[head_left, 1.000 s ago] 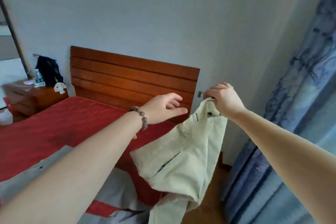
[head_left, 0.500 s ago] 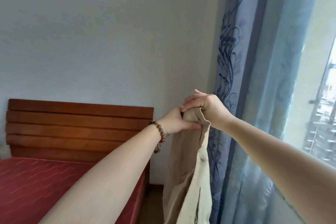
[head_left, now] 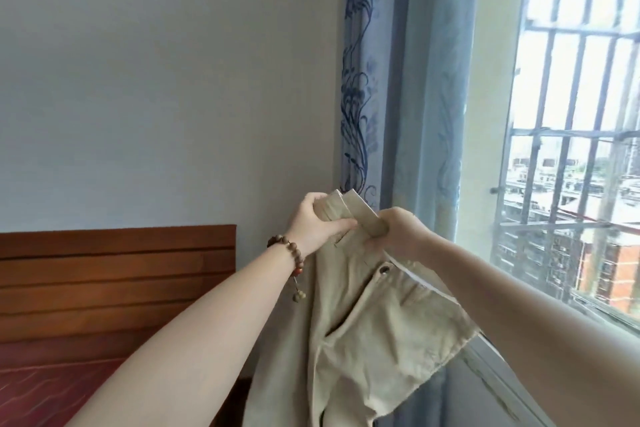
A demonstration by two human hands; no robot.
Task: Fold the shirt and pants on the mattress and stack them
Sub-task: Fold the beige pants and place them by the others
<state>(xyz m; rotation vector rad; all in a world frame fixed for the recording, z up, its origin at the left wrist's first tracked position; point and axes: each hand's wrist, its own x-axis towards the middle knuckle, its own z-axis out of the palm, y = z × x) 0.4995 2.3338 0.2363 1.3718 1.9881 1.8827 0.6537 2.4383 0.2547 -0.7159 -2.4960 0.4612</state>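
both hands, left (head_left: 317, 224) and right (head_left: 398, 230), clamped the pants (head_left: 367, 322) waistband, doubled together, held high beside the curtain (head_left: 408, 80), likely so legs hung straight for folding.

Bed, lower left: red mattress (head_left: 52, 388), wavy stitched pattern, only corner in view. Wooden slatted headboard (head_left: 117, 284) behind, against wall. Nothing visible lying on shown part of mattress.
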